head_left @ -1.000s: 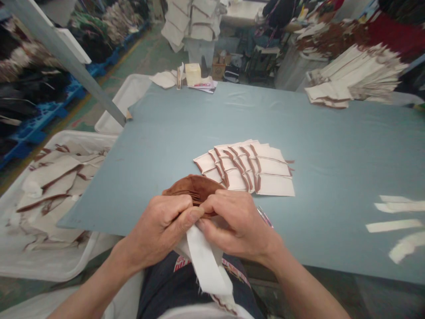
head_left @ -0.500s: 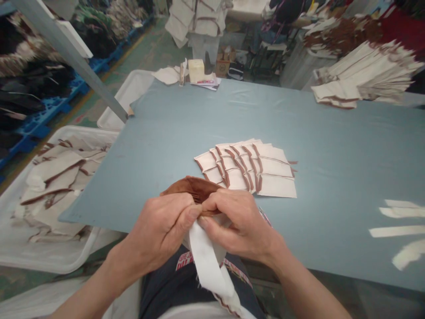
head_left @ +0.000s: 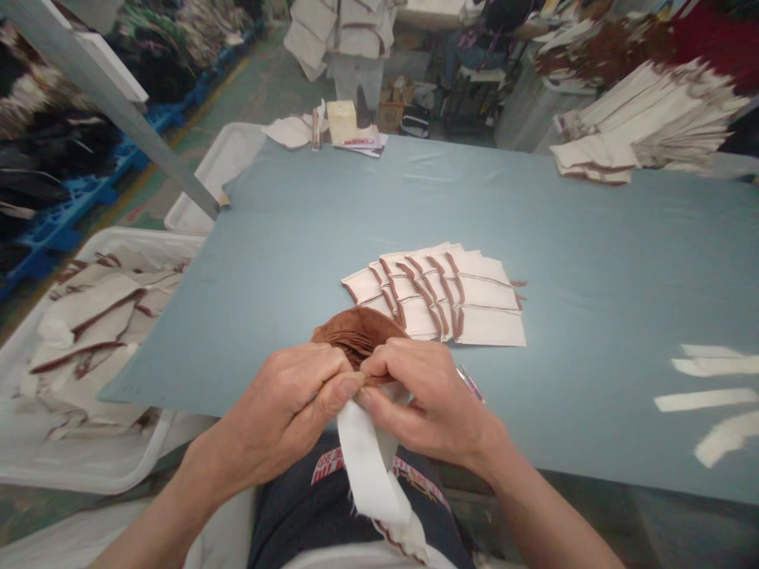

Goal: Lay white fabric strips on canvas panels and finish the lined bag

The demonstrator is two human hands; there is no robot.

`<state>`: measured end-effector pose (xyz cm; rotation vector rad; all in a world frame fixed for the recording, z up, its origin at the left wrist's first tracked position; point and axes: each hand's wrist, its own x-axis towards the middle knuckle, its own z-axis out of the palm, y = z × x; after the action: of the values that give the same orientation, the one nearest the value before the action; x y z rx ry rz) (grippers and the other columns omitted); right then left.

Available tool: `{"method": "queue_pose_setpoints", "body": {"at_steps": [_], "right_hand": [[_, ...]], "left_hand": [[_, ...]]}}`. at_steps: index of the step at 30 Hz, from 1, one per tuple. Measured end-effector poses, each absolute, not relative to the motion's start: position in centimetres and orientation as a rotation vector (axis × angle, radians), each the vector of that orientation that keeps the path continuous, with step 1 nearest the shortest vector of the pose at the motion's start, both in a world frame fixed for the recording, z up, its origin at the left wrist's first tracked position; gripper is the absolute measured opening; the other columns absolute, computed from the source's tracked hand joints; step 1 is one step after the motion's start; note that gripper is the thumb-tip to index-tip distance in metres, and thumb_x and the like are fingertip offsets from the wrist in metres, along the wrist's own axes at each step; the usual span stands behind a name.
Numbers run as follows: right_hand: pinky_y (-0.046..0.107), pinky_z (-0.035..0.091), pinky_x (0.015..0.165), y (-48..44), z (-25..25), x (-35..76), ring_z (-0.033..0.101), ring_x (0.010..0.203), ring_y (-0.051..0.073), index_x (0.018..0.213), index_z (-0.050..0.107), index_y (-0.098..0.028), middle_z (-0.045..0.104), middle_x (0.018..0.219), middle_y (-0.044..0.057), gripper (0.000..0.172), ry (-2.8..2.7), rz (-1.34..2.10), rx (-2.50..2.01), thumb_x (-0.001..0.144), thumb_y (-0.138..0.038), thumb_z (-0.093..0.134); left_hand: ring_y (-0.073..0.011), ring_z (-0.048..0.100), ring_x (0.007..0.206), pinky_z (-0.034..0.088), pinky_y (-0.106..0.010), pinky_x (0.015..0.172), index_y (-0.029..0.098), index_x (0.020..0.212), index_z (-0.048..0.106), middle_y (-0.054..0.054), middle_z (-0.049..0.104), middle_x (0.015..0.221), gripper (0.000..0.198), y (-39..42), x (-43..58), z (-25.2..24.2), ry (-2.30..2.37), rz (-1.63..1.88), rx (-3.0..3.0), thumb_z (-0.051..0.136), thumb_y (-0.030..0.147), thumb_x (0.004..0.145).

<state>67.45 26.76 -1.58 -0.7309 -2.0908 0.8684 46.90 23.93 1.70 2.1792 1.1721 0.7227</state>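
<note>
My left hand (head_left: 296,403) and my right hand (head_left: 418,395) meet at the table's near edge, both closed in a pinch on one sewn fabric piece. Its brown side (head_left: 361,328) bulges up beyond my fingers in gathered folds. A white fabric strip (head_left: 364,466) hangs from between my thumbs toward my lap, with a frayed edge. What exactly lies between the fingertips is hidden. Just beyond my hands, several cream fabric pieces (head_left: 489,292) with brown edges lie fanned out, overlapping. Small scissors or snips (head_left: 470,383) lie partly hidden beside my right hand.
The blue table (head_left: 285,221) spreads out ahead. A white bin (head_left: 118,474) of cream and brown pieces stands at left, below a slanted metal post (head_left: 136,118). White strips (head_left: 705,401) lie at right; stacked cream pieces (head_left: 646,126) and a yellowish block (head_left: 341,122) sit at the back.
The brown fabric has opened out and shifted a little right, showing more of its folds. Both hands keep their pinch. The whole view has shifted slightly.
</note>
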Motion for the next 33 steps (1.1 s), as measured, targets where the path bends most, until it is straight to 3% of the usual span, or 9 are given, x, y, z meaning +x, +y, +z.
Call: {"method": "queue_pose_setpoints", "body": {"at_steps": [4, 10, 14, 17, 20, 27, 30, 33], "right_hand": [[0.027, 0.037, 0.06, 26.8, -1.7, 67.3, 0.054, 0.061, 0.012, 0.082, 0.06, -0.021, 0.065, 0.069, -0.002, 0.014, -2.092, 0.858, -0.74, 0.096, -0.021, 0.059], [0.026, 0.038, 0.059, 26.7, -1.0, 67.2, 0.05, 0.059, 0.011, 0.079, 0.059, -0.021, 0.063, 0.068, -0.003, 0.014, -2.038, 0.915, -0.746, 0.093, -0.02, 0.061], [0.026, 0.042, 0.063, 26.7, -0.3, 67.2, 0.054, 0.064, 0.012, 0.079, 0.059, -0.021, 0.064, 0.072, -0.002, 0.018, -1.947, 1.152, -0.705, 0.096, -0.025, 0.053], [0.025, 0.038, 0.059, 26.7, 0.0, 66.9, 0.049, 0.06, 0.011, 0.071, 0.052, -0.021, 0.053, 0.066, -0.003, 0.035, -1.853, 1.354, -0.757, 0.104, -0.029, 0.043], [0.024, 0.033, 0.053, 26.7, -0.1, 66.6, 0.037, 0.055, 0.009, 0.069, 0.045, -0.022, 0.04, 0.061, -0.007, 0.038, -1.799, 1.419, -0.807, 0.105, -0.033, 0.049], [0.027, 0.038, 0.062, 27.0, -1.2, 66.6, 0.051, 0.063, 0.012, 0.079, 0.055, -0.021, 0.061, 0.07, -0.002, 0.024, -2.07, 0.927, -0.731, 0.101, -0.016, 0.047], [0.027, 0.038, 0.061, 27.1, -1.3, 66.6, 0.051, 0.062, 0.012, 0.079, 0.056, -0.021, 0.06, 0.069, -0.003, 0.024, -2.056, 0.925, -0.694, 0.101, -0.016, 0.047], [0.026, 0.038, 0.06, 26.8, -1.0, 66.7, 0.051, 0.061, 0.011, 0.078, 0.056, -0.021, 0.06, 0.068, -0.004, 0.025, -2.042, 0.98, -0.667, 0.101, -0.017, 0.048]], "left_hand": [[-0.0113, 0.047, 0.058, 0.037, -0.024, 0.06, 0.02, 0.074, 0.05, 0.006, 0.05, 0.065, 0.035, 23.9, 47.3, 1.9, 1.213, 0.742, 2.203, 0.045, 0.019, 0.108], [-0.0104, 0.039, 0.055, 0.032, -0.025, 0.055, 0.022, 0.07, 0.039, 0.007, 0.041, 0.063, 0.038, 23.8, 47.7, 0.9, 1.182, 0.88, 2.042, 0.044, 0.02, 0.108], [-0.0105, 0.035, 0.054, 0.03, -0.026, 0.053, 0.022, 0.069, 0.036, 0.007, 0.035, 0.063, 0.045, 23.6, 47.6, -0.1, 1.096, 0.936, 1.852, 0.04, 0.034, 0.113], [-0.011, 0.035, 0.054, 0.031, -0.027, 0.053, 0.022, 0.069, 0.037, 0.006, 0.035, 0.063, 0.051, 23.6, 47.6, -0.2, 1.061, 0.96, 1.778, 0.039, 0.047, 0.113], [-0.0115, 0.035, 0.055, 0.031, -0.028, 0.053, 0.021, 0.068, 0.04, 0.006, 0.038, 0.063, 0.054, 23.4, 47.7, -0.2, 1.088, 0.98, 1.693, 0.04, 0.053, 0.112], [-0.0118, 0.037, 0.056, 0.033, -0.026, 0.051, 0.021, 0.067, 0.044, 0.005, 0.042, 0.062, 0.057, 23.0, 47.6, -1.6, 1.119, 1.007, 1.454, 0.046, 0.061, 0.108], [-0.0103, 0.036, 0.055, 0.031, -0.024, 0.049, 0.02, 0.066, 0.044, 0.005, 0.041, 0.061, 0.058, 23.0, 47.2, -1.7, 1.064, 1.016, 1.445, 0.049, 0.06, 0.107], [-0.0084, 0.036, 0.053, 0.028, -0.022, 0.048, 0.019, 0.067, 0.047, 0.007, 0.043, 0.061, 0.05, 23.0, 46.5, -1.2, 0.978, 0.951, 1.538, 0.058, 0.047, 0.106]]}}
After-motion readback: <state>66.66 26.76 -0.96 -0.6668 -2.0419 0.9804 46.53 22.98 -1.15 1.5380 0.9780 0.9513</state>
